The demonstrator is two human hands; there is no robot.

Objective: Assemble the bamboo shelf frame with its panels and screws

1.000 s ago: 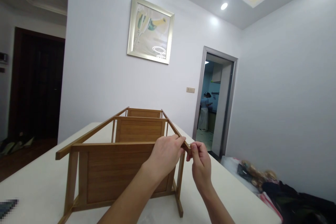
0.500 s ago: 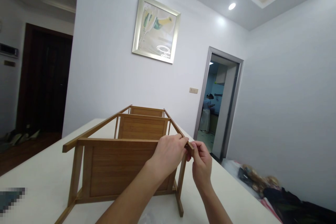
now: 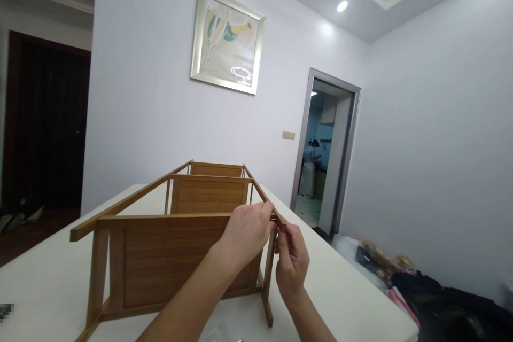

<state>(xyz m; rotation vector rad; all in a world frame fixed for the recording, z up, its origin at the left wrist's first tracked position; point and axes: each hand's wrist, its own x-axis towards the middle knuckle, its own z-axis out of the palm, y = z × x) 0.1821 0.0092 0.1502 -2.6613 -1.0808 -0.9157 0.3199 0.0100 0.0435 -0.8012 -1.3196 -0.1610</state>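
A brown wooden shelf rack lies on its side on a white table, its panels standing upright one behind another. My left hand reaches over the near panel's top right corner, fingers closed around the joint with the right side rail. Just right of it, my right hand is closed, thumb and fingertips pressed together under the near end of that rail. Whatever small part may sit between those fingertips is hidden.
Clear plastic lies at the table's near edge. Dark clothes are heaped beyond the right edge. A doorway at the back shows a person in another room. A framed picture hangs on the wall.
The view has swung slightly right, so everything sits further left. My right hand has slipped from the side of the rail end to just beneath it. My left hand keeps its grip.
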